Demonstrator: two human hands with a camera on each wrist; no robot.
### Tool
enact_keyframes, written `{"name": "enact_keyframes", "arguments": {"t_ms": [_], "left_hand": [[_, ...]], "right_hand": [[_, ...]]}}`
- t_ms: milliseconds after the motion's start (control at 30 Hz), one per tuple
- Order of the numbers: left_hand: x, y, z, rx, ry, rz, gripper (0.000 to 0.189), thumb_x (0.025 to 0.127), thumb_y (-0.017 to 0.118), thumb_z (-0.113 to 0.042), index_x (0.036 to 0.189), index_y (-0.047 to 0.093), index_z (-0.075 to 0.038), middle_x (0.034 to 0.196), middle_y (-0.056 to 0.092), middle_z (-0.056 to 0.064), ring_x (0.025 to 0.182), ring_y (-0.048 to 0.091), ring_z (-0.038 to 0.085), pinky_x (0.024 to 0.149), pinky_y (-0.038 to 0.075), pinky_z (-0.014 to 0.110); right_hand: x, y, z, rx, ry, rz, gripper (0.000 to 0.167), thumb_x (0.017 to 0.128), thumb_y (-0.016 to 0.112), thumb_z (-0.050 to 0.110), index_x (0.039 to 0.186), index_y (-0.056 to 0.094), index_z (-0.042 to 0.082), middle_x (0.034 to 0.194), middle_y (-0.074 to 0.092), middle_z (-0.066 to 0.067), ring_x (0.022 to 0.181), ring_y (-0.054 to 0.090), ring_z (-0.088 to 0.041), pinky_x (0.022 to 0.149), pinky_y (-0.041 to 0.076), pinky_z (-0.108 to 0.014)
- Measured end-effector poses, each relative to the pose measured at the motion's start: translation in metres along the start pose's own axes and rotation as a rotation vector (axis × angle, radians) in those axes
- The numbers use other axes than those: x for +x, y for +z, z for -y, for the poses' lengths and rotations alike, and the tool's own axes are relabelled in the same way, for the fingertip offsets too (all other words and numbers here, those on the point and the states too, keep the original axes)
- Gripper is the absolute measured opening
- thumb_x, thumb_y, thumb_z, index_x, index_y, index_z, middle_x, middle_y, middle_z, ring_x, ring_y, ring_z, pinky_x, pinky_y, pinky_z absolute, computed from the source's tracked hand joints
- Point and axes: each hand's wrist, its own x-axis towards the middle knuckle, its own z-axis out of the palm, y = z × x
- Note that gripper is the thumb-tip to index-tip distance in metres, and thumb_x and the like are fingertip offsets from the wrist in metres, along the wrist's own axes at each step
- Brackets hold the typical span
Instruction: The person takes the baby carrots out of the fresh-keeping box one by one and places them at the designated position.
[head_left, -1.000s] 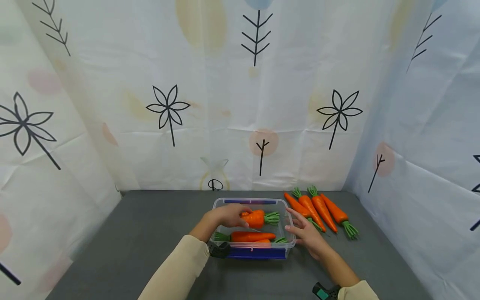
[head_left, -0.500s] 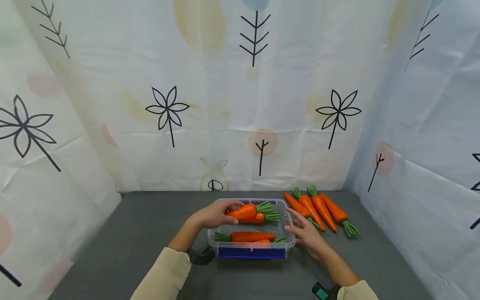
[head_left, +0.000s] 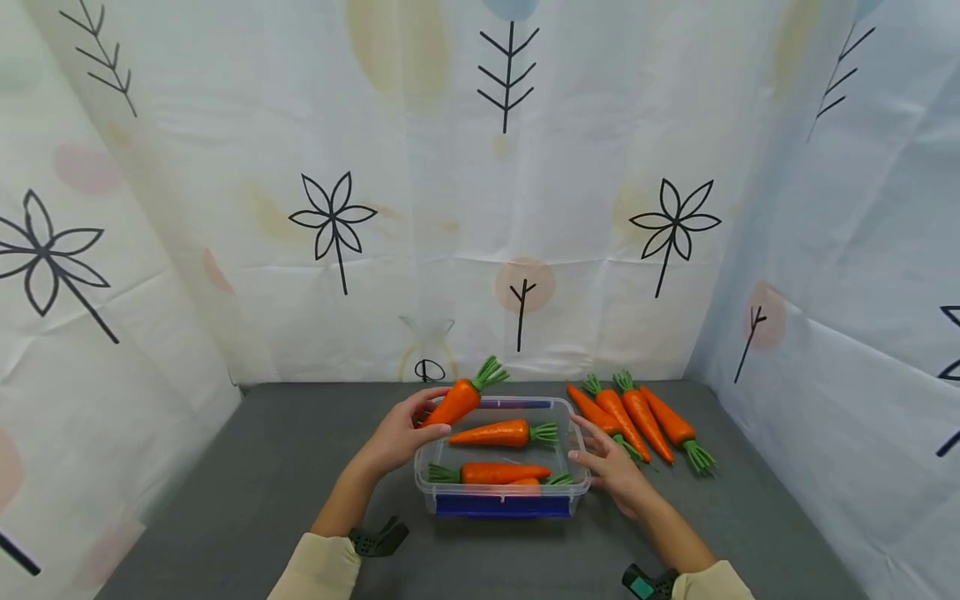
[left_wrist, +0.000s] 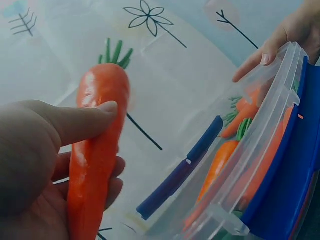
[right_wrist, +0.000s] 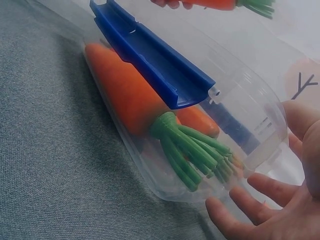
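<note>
Carrot [head_left: 457, 402] above our clear box [head_left: 501, 496].
We grip it in our left hand [head_left: 400, 433]; our right hand [head_left: 611, 467], fingers relaxed, touches the box's side.

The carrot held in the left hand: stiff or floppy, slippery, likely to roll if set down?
The carrot looks stiff: it juts straight out of the left hand without sagging. Its glossy skin may be somewhat slippery, though thumb and fingers hold it. Its round, tapered shape would probably roll in a curve on the table.

Cream long sleeves [head_left: 318, 571], bare hands, black wrist-worn cameras [head_left: 377, 539]
</note>
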Motion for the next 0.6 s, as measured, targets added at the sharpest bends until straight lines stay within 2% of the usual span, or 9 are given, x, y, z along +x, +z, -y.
{"name": "enact_keyframes", "arguments": {"t_ms": [233, 433, 600], "left_hand": [[-0.009, -0.005, 0.018, -0.082, -0.04, -0.213, 0.058, 0.091, 0.07, -0.016, 0.144, 0.046, -0.017, 0.119, 0.06, 0.014, 0.096, 0.059, 0.027, 0.079, 0.051, 0.036], [-0.014, -0.01, 0.035, -0.142, -0.045, -0.32, 0.058, 0.092, 0.068, -0.012, 0.145, 0.045, -0.014, 0.121, 0.058, 0.019, 0.1, 0.06, 0.03, 0.081, 0.051, 0.034], [-0.017, -0.01, 0.054, -0.196, -0.089, -0.395, 0.059, 0.09, 0.069, -0.007, 0.144, 0.045, -0.012, 0.12, 0.058, 0.021, 0.1, 0.06, 0.032, 0.081, 0.05, 0.032]], "right_hand": [[0.0, 0.002, -0.001, 0.011, 0.005, 0.005, 0.063, 0.097, 0.059, 0.013, 0.153, 0.031, 0.018, 0.144, 0.038, -0.028, 0.12, 0.049, -0.043, 0.084, 0.051, -0.049], [0.001, 0.002, 0.0, 0.014, 0.007, -0.008, 0.062, 0.097, 0.059, 0.013, 0.152, 0.032, 0.018, 0.143, 0.039, -0.028, 0.119, 0.049, -0.043, 0.083, 0.052, -0.047], [0.0, 0.002, 0.0, 0.001, 0.009, -0.02, 0.061, 0.097, 0.06, 0.013, 0.152, 0.033, 0.018, 0.143, 0.039, -0.028, 0.119, 0.049, -0.043, 0.084, 0.051, -0.048]]}}
